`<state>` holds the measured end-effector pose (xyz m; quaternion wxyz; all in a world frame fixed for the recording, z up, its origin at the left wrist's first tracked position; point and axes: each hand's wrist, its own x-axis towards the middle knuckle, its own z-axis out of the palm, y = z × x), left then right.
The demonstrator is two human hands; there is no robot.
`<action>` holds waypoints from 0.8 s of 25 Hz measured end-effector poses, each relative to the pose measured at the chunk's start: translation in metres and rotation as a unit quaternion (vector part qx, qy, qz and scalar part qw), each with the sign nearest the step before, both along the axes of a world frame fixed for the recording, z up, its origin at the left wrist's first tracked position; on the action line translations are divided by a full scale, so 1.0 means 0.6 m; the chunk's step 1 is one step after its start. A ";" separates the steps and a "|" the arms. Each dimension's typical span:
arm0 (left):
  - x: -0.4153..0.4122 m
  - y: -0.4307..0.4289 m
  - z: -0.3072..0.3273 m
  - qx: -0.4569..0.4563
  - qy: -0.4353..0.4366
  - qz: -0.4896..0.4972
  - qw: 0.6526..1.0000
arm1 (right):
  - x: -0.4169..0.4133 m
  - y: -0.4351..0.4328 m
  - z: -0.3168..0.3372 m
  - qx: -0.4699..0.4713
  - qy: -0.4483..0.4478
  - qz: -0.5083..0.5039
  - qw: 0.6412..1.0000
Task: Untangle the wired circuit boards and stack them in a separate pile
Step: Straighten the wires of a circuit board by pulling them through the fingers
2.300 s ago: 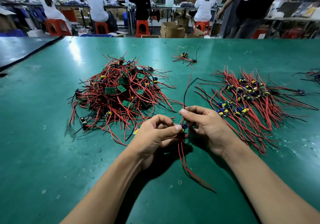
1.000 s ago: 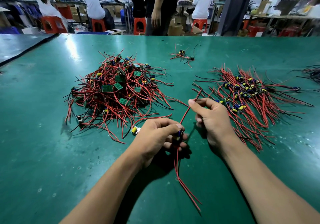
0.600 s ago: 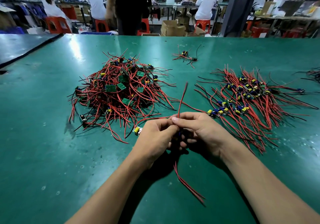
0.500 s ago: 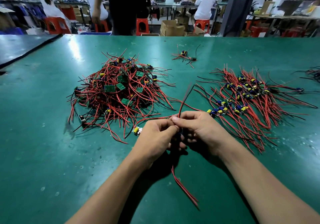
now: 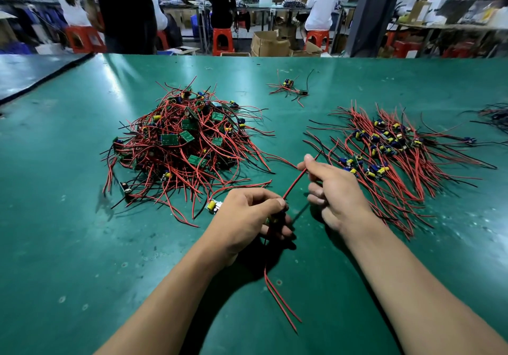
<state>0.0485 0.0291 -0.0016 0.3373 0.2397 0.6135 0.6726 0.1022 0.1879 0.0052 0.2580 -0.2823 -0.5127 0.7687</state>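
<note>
Table surface (image 5: 82,244), lower left: green mat, smooth and semi-gloss, with light glare at upper left and pale scuff specks throughout. Red wire (image 5: 294,183), centre: smooth plastic insulation with a slight sheen. Circuit boards (image 5: 168,139), left pile: green, matt faces. Stools (image 5: 223,37), top: red glossy plastic. Boxes (image 5: 270,44), top centre: brown matt cardboard.

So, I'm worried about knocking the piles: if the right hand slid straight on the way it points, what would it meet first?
The right hand aims forward-left; likely first the stray wire ends fringing the tangled pile, though depth is unclear.
</note>
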 end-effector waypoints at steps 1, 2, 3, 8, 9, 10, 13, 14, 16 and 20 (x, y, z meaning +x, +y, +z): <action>-0.001 -0.001 0.001 0.001 0.000 -0.002 1.000 | 0.000 0.002 0.004 -0.038 0.009 0.003 0.999; -0.001 -0.001 0.001 0.002 -0.001 -0.003 1.000 | 0.000 0.003 0.008 -0.078 0.019 0.010 0.997; -0.001 -0.002 0.002 0.002 -0.002 -0.004 1.000 | 0.001 0.005 0.011 -0.118 0.029 0.017 0.992; 0.002 -0.001 0.006 -0.002 -0.007 -0.015 1.000 | 0.008 0.015 0.023 -0.267 0.063 0.047 0.961; 0.002 -0.002 0.007 -0.004 -0.007 -0.016 1.000 | 0.009 0.016 0.022 -0.282 0.064 0.053 0.956; 0.002 -0.003 0.007 -0.006 -0.007 -0.016 1.000 | 0.009 0.017 0.022 -0.286 0.065 0.059 0.954; 0.002 -0.005 0.006 -0.004 -0.009 0.005 1.000 | 0.014 0.014 0.019 -0.159 0.041 0.079 0.983; 0.001 -0.004 0.005 0.000 -0.013 0.017 1.000 | 0.016 0.008 0.016 -0.080 0.021 0.091 0.992; 0.002 -0.001 0.002 0.013 -0.021 0.036 0.999 | 0.019 -0.010 0.004 0.034 -0.011 0.145 0.989; 0.003 0.002 -0.002 0.021 0.000 0.049 0.999 | 0.016 -0.040 -0.012 0.073 -0.057 0.235 0.968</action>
